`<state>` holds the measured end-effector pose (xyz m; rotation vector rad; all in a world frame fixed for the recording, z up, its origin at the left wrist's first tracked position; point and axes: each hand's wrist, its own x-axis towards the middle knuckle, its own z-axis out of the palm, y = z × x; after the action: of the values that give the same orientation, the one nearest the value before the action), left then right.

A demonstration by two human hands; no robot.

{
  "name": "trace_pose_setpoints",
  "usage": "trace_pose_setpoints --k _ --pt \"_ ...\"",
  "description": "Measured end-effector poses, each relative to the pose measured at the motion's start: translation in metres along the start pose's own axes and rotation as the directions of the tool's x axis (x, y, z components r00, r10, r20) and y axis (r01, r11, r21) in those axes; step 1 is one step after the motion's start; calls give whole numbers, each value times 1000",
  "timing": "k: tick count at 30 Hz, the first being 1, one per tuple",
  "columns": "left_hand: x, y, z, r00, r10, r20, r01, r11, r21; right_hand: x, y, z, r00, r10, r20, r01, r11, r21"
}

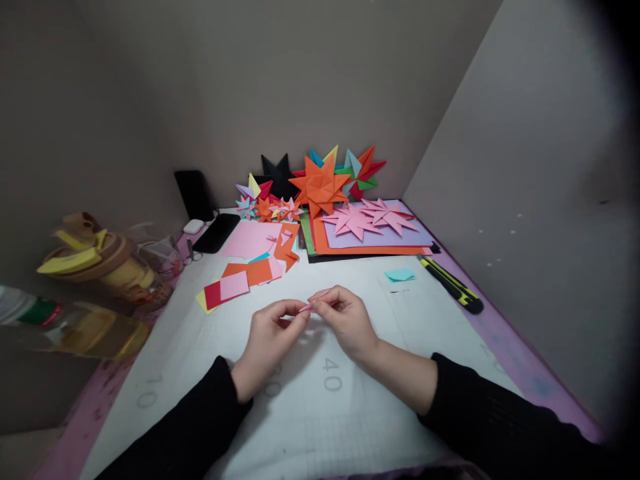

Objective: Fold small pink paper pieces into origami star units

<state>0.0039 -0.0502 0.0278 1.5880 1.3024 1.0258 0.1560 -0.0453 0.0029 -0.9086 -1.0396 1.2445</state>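
A small folded piece of pink paper (pixel 306 307) is pinched between both my hands above the white mat (pixel 350 427). My left hand (pixel 270 337) grips its left end with thumb and forefinger. On the other end, my right hand (pixel 346 321) has its thumb and fingertips closed, covering much of the paper. Squares of coloured paper, among them a pink square (pixel 235 285) and a red one (pixel 213 295), overlap to the left beyond my hands. A folded light-blue paper (pixel 400 275) lies to the right.
Folded paper stars, including a large orange star (pixel 321 187) and pink stars (pixel 353 220), sit at the back by stacked paper sheets (pixel 370 251). A yellow-black utility knife (pixel 453 285) lies right. At left are a phone (pixel 217 233), earbud case (pixel 193 227) and bottle (pixel 95 327).
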Motion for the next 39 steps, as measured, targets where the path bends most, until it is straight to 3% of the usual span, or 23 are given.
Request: trace_pose_setpoints --k 10,21,39 --pt "0 2 -2 998 -54 -16 54 999 -2 2 0 -1 998 -56 -1 56 998 -4" --pt "1 2 -1 992 -123 8 124 990 -62 2 -1 -1 1000 -21 -5 21 1000 3" --pt "0 -2 2 992 -124 7 124 989 -78 5 1 0 1000 17 -18 -15 997 80"
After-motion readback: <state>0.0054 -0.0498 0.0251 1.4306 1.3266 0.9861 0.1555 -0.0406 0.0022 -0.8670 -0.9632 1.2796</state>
